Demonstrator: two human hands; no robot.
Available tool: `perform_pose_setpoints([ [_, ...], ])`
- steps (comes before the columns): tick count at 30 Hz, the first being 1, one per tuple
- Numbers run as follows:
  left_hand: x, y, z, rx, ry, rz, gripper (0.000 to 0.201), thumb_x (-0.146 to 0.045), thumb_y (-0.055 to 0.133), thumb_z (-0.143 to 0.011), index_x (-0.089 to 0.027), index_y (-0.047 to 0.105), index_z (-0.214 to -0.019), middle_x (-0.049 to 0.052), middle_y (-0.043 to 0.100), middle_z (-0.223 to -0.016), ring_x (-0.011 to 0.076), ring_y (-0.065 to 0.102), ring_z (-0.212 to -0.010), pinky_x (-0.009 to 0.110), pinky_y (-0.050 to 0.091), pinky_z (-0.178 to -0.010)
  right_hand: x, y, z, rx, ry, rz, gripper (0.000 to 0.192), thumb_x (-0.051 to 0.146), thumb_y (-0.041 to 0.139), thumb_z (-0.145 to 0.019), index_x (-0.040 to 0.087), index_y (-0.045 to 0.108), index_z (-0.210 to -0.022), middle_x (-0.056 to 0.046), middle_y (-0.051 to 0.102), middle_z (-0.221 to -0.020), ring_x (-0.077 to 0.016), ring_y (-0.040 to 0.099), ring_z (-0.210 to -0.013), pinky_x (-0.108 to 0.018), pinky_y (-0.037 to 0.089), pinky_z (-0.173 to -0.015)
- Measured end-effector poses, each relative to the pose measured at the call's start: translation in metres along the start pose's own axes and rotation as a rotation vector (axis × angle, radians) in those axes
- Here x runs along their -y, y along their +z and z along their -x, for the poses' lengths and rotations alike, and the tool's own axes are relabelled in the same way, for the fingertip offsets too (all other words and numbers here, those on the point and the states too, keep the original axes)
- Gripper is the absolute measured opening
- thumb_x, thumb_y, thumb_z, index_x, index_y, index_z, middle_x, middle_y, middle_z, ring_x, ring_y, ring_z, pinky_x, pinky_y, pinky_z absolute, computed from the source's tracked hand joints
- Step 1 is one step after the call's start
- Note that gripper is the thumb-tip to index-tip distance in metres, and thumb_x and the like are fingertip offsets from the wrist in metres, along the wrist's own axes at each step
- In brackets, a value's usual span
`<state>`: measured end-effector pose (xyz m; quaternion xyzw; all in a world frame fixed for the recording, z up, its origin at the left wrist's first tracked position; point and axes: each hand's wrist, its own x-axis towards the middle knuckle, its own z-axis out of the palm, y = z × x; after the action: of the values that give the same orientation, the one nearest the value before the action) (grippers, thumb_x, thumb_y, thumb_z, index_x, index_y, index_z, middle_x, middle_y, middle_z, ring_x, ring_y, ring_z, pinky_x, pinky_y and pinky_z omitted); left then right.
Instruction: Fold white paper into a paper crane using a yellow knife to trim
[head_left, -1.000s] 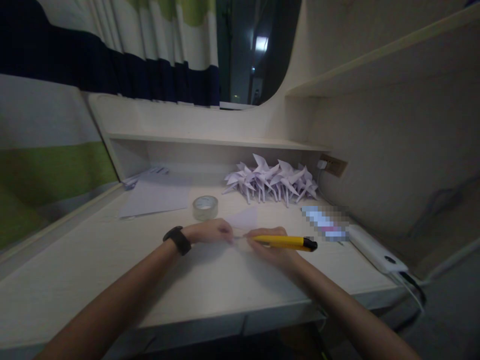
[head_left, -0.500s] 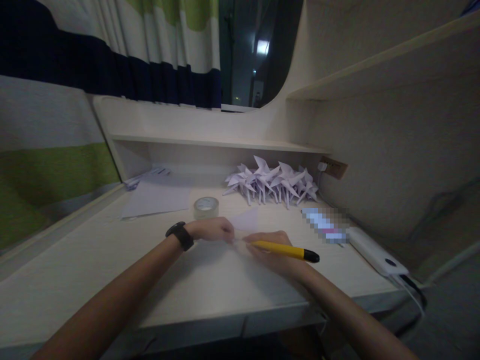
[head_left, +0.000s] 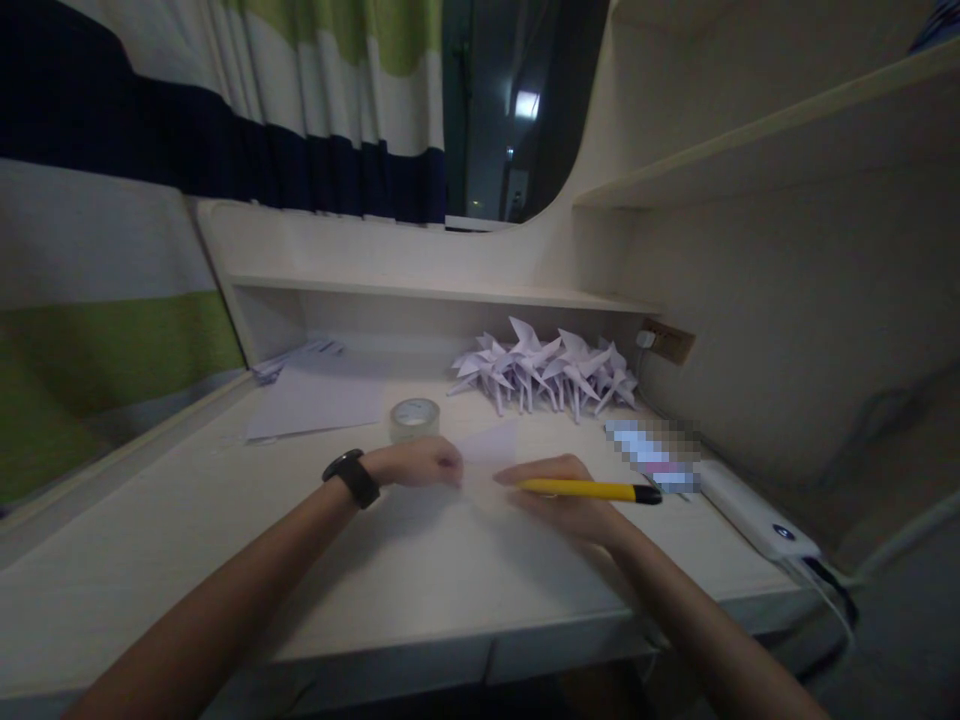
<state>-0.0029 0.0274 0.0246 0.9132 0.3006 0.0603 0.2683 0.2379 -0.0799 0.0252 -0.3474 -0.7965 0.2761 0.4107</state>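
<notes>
My left hand, with a dark watch on the wrist, is closed in a pinch over the desk. What its fingers hold, if anything, is too small and blurred to make out. Facing it across a small gap, my right hand is wrapped round a slim yellow pen-like tool with a black end, which points to the right. Just beyond both hands lies a small piece of white paper. A roll of clear tape rests behind my left hand.
Several white paper pinwheels are piled at the back. Paper sheets lie at the back left. A phone and a white power strip with cables line the right side. A low shelf runs along the back.
My hands have moved slightly apart, the left one a little leftward. The yellow tool has shifted right and turned nearer to level.
</notes>
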Motion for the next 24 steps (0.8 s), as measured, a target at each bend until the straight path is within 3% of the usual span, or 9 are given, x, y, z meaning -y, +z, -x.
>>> perform_pose_setpoints([
  [3,-0.001,-0.001,0.003,-0.057,0.018,-0.052,0.024,-0.028,0.049,-0.082,-0.013,0.068,-0.078,0.006,0.067,-0.078,0.0156,0.057,-0.072,0.024,0.040,-0.066,-0.004,-0.014,-0.003,-0.190,0.062,-0.088,0.022,0.037,0.070,-0.078,0.020,0.074,-0.092,-0.007,0.073,-0.096,-0.0230,0.068,-0.089,-0.035,0.056,-0.082],
  [6,-0.003,0.000,0.006,-0.086,0.036,-0.036,0.022,-0.028,0.051,-0.082,-0.013,0.067,-0.078,0.005,0.066,-0.074,0.0141,0.055,-0.068,0.023,0.039,-0.062,-0.016,-0.023,-0.007,-0.432,0.184,-0.300,0.029,0.043,0.072,-0.074,0.017,0.071,-0.084,-0.008,0.073,-0.084,-0.0242,0.070,-0.081,-0.036,0.060,-0.072],
  [9,-0.008,0.003,0.009,-0.069,-0.025,0.055,0.022,-0.030,0.052,-0.083,-0.013,0.065,-0.082,0.003,0.063,-0.068,0.0118,0.054,-0.059,0.022,0.039,-0.055,-0.029,-0.029,-0.010,-0.546,0.259,-0.404,0.036,0.048,0.073,-0.071,0.013,0.070,-0.078,-0.009,0.072,-0.073,-0.0240,0.070,-0.070,-0.034,0.061,-0.059],
  [13,-0.013,0.009,0.009,-0.089,-0.127,0.236,0.030,-0.034,0.050,-0.084,-0.011,0.063,-0.101,0.003,0.062,-0.067,0.0116,0.055,-0.053,0.021,0.042,-0.048,-0.039,-0.036,-0.015,-0.609,0.331,-0.434,0.040,0.051,0.072,-0.071,0.012,0.069,-0.073,-0.009,0.070,-0.067,-0.0216,0.069,-0.062,-0.029,0.060,-0.051],
  [18,-0.015,0.016,0.001,-0.165,-0.098,0.474,0.036,-0.038,0.056,-0.080,-0.010,0.063,-0.102,0.012,0.067,-0.095,0.0138,0.063,-0.061,0.021,0.043,-0.046,-0.047,-0.044,-0.024,-0.636,0.468,-0.443,0.045,0.057,0.069,-0.071,0.013,0.066,-0.066,-0.009,0.069,-0.060,-0.0194,0.066,-0.050,-0.027,0.058,-0.045],
  [21,-0.017,0.017,0.000,-0.247,-0.081,0.456,0.034,-0.037,0.054,-0.083,-0.009,0.067,-0.098,0.011,0.069,-0.086,0.0123,0.059,-0.061,0.021,0.040,-0.048,-0.052,-0.047,-0.027,-0.638,0.531,-0.453,0.049,0.061,0.065,-0.073,0.013,0.065,-0.065,-0.010,0.069,-0.059,-0.0185,0.065,-0.047,-0.026,0.056,-0.041],
  [24,-0.016,0.017,0.002,-0.326,-0.071,0.399,0.035,-0.033,0.051,-0.086,-0.009,0.068,-0.105,0.009,0.070,-0.080,0.0123,0.055,-0.061,0.022,0.038,-0.052,-0.057,-0.044,-0.028,-0.656,0.549,-0.492,0.048,0.061,0.066,-0.073,0.013,0.065,-0.066,-0.010,0.069,-0.060,-0.0170,0.064,-0.045,-0.025,0.056,-0.042],
])
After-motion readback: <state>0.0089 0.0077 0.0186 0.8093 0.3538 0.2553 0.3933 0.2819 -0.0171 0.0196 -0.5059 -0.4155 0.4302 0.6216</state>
